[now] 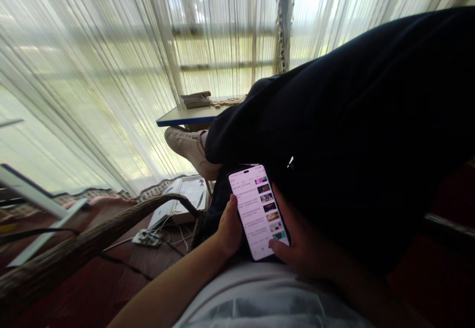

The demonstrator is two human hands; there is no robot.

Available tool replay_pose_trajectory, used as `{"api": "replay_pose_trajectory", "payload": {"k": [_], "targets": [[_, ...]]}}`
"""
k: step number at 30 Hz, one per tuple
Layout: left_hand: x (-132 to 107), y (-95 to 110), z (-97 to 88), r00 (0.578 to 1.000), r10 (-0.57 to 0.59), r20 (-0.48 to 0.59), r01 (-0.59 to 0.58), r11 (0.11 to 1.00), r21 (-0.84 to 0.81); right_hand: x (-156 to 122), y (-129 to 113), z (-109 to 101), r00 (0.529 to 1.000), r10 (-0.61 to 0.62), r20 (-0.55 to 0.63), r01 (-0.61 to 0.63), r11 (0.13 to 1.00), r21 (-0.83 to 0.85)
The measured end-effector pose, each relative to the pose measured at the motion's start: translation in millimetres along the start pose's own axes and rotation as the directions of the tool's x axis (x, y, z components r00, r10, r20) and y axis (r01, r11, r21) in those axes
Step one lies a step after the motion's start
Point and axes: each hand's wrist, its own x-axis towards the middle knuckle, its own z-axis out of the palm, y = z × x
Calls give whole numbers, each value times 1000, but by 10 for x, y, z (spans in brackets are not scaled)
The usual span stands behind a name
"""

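A smartphone point(256, 214) with a lit screen rests upright between my two hands, just above my lap. Its pale page lists lines of text with small pictures down the right side; the words are too small to read. My left hand point(229, 226) grips the phone's left edge, thumb along the side. Around the right edge wraps my right hand point(297, 241), its thumb over the lower right of the screen. The fingers behind the phone are hidden.
My crossed leg in dark trousers point(315, 110) fills the right, ending in a beige shoe point(185, 145). Beyond stands a table point(185, 115) with a grey box point(195, 100) and small wooden pieces point(226, 102). Left are a chair arm point(92, 236), a power strip point(147, 238) with cables and an open white box point(189, 194).
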Motion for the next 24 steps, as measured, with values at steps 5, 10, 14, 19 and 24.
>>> {"api": "replay_pose_trajectory", "payload": {"k": [5,10,14,19,24], "targets": [[-6,1,26,1000,5,-21,-5,1000,8,4,-18,-13,1000,24,17,-25,999,26],[-14,5,30,1000,14,-15,-14,1000,26,10,-26,0,1000,13,10,-13,1000,5],[-10,5,29,999,0,-38,1,1000,19,17,-19,11,1000,-11,-18,11,1000,6],[-2,0,34,999,-2,-35,2,1000,17,27,-31,0,999,-45,-20,46,998,42],[-5,3,24,999,-33,-26,33,999,19,27,-33,-2,998,-63,-27,63,998,18]]}}
